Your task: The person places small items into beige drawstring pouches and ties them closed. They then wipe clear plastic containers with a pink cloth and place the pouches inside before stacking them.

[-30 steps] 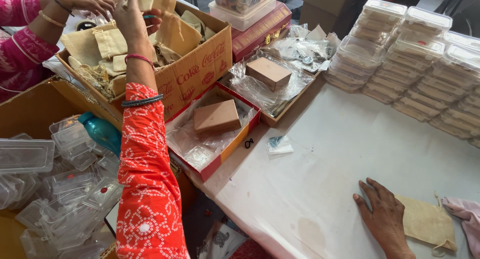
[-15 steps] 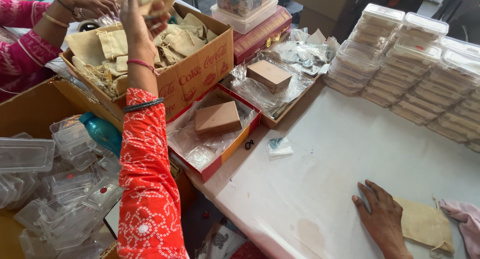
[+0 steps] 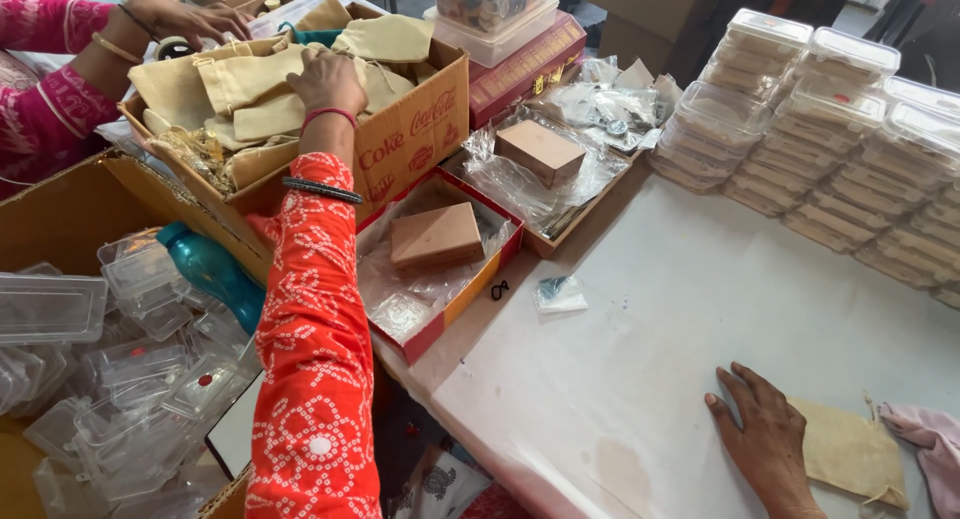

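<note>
At 9 o'clock, clear plastic cases [image 3: 110, 379] are piling loose in a brown carton [image 3: 60, 214], w/ a teal bottle [image 3: 210, 271] lying among them, prob. dumped there as stock within arm's reach. At 11 o'clock a co-worker's hand [image 3: 190, 19], pink sleeve, is resting on the far rim of the printed cardboard box [image 3: 410, 139]. The left hand [image 3: 325, 79] is reaching into that box, fingers curled down onto the beige cloth pouches [image 3: 255, 84] heaped inside; can't tell if it's gripping one or just pressing. Toward 12, two shallow trays are each holding a small brown box [image 3: 435, 236] on plastic wrap. At 5 o'clock the right hand [image 3: 765, 434] is lying flat, fingers spread wide, empty, on the white table [image 3: 650, 359], its edge pinning a single beige pouch [image 3: 850, 449] so it's staying put. At 2 o'clock, lidded filled cases [image 3: 820, 109] are standing in neat stacks.
</note>
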